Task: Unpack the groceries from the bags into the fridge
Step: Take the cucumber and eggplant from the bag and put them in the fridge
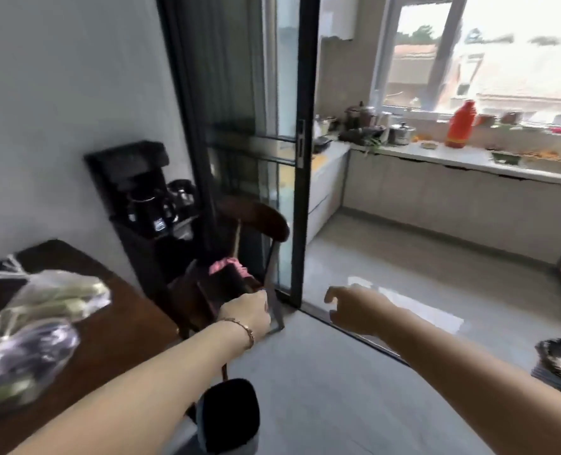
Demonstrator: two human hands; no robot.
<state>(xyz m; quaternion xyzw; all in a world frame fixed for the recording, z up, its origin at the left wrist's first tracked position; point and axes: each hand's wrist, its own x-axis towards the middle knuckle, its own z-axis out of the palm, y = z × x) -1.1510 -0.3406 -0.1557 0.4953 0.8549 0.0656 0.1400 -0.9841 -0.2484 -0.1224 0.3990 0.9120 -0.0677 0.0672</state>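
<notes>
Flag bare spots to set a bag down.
The table has a bare strip between the bags and the edge by the chair. The floor beyond the sliding door is bare. The counter under the window is crowded.

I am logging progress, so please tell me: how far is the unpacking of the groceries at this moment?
Done: nothing visible; the bag of green vegetables and the bag of purple ones lie full on the table. In hand: the right hand is empty; the left hand is curled near the chair, contents unclear. Left: all the unpacking; no fridge is in view.
</notes>
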